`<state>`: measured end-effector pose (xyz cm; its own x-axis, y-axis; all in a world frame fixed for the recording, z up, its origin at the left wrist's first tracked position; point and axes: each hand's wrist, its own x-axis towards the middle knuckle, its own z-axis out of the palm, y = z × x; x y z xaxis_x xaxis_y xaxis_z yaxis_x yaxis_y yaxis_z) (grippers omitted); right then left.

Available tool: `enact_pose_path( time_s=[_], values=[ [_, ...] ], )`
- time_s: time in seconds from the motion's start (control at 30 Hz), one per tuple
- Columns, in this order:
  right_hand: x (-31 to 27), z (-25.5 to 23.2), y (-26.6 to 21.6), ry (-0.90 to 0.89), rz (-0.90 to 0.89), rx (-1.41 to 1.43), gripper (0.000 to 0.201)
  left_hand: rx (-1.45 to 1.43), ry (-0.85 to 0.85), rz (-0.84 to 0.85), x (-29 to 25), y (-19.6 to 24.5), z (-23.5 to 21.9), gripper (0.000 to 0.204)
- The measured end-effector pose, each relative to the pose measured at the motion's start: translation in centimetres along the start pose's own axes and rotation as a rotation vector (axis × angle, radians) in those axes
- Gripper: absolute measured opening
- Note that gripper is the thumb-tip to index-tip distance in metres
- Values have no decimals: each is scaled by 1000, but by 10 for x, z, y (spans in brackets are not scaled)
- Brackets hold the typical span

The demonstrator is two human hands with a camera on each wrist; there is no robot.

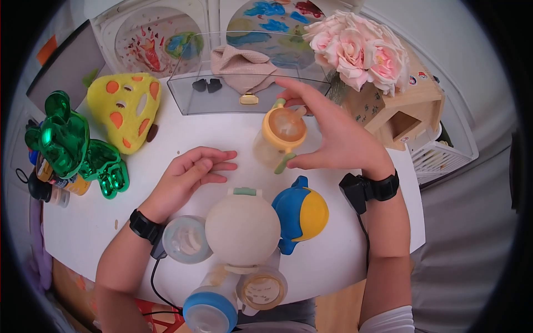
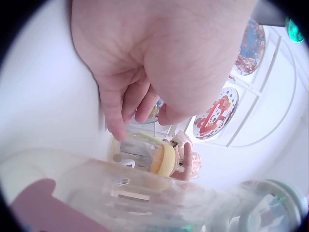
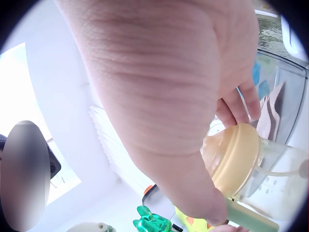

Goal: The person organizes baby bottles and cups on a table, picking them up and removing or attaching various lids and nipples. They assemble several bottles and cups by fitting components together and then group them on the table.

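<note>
A sippy cup (image 1: 284, 129) with a yellow collar, orange-tinted lid and green-tipped handles stands on the white table. My right hand (image 1: 327, 130) spans it, thumb against the near handle and fingers around the far one. In the right wrist view the thumb presses the green handle (image 3: 251, 217), and the cup's clear body shows beyond the collar. My left hand (image 1: 191, 175) rests on the table left of the cup, fingers loosely bent, holding nothing. Close below it are a cream round-topped bottle (image 1: 242, 227), a clear bottle (image 1: 187, 238) and a blue-and-yellow cup (image 1: 302, 216).
Nearest my body stand a blue-collared bottle (image 1: 210, 313) and a tan-ringed bottle (image 1: 262, 288). At the back, a clear box (image 1: 194, 102) holds a pink cloth (image 1: 244, 66). A green shiny figurine (image 1: 66, 133) and yellow plush (image 1: 125, 111) sit left; flowers (image 1: 361, 53) and a wooden house (image 1: 397, 114) right.
</note>
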<state>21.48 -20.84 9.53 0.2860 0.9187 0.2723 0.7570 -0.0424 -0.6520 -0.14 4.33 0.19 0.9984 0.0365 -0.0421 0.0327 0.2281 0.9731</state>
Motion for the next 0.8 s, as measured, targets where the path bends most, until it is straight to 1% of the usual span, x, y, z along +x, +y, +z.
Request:
enact_pose_path(
  time_s=[0.17, 0.27, 0.33, 0.47, 0.53, 0.67, 0.73, 0.8],
  values=[
    [2, -1, -1, -20, -29, -35, 117, -7, -1, 2, -1, 0, 0, 35],
    [0, 0, 0, -41, 37, -7, 122, 18, -7, 1, -1, 2, 0, 35],
    [1, 0, 4, -39, -13, -9, 122, 37, -14, -6, -1, 0, 1, 35],
    [-1, 0, 0, -34, -13, -2, 121, 29, 9, -7, -1, 1, 2, 33],
    [0, -1, -4, -24, 16, 26, 121, 21, 17, -4, -1, 3, 2, 33],
    [0, 2, 2, -32, 1, 30, 123, 27, 4, -6, 0, 1, 1, 31],
    [1, 2, 5, -47, -18, -35, 126, 28, 5, -16, -1, 0, 2, 30],
    [0, 3, 6, -42, 8, -5, 127, 40, 14, -11, -1, 2, 3, 30]
  ],
)
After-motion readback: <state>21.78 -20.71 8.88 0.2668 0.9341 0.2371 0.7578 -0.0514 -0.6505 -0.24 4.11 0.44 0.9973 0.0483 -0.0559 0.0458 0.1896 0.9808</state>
